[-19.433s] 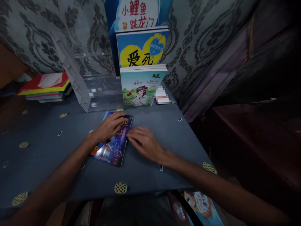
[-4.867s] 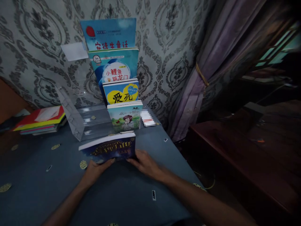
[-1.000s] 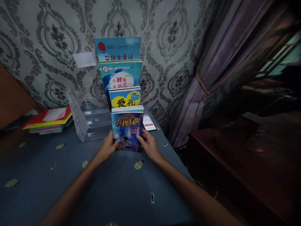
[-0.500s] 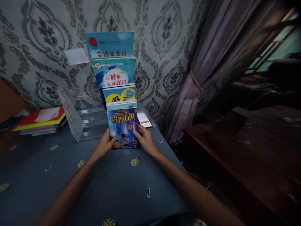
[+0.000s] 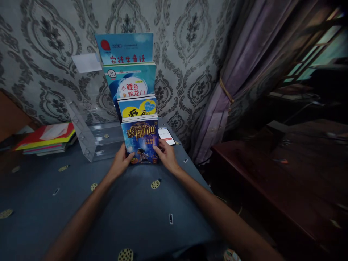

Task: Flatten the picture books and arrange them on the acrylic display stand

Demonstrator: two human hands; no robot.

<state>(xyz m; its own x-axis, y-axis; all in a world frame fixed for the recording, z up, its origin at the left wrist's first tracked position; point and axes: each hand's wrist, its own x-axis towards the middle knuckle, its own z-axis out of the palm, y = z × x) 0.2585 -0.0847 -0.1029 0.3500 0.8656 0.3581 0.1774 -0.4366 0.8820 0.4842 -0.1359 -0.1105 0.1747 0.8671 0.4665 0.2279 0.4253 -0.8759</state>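
Note:
A dark blue book (image 5: 140, 143) with gold lettering stands upright at the front of a tiered clear acrylic rack (image 5: 102, 141). My left hand (image 5: 121, 158) is closed around its lower left edge, thumb on the cover. On the opposite edge, my right hand (image 5: 166, 154) grips it the same way; the fingers behind are hidden. Rising in steps behind it are a yellow and blue book (image 5: 137, 108), a teal book (image 5: 132, 81) with a white circle, and a light blue book (image 5: 125, 47) with red lettering. The rack's left part holds no books.
Left of the rack lies a stack of colourful books or folders (image 5: 50, 136). A phone (image 5: 166, 137) with a lit screen rests behind my right hand. White paper (image 5: 86, 63) is by the patterned wall. A purple curtain (image 5: 214, 112) and dark red furniture (image 5: 258, 188) stand right of the table.
The dark blue book has moved back and slightly up against the books behind it, with both hands following. The white book edges behind it now show less. My view has shifted slightly.

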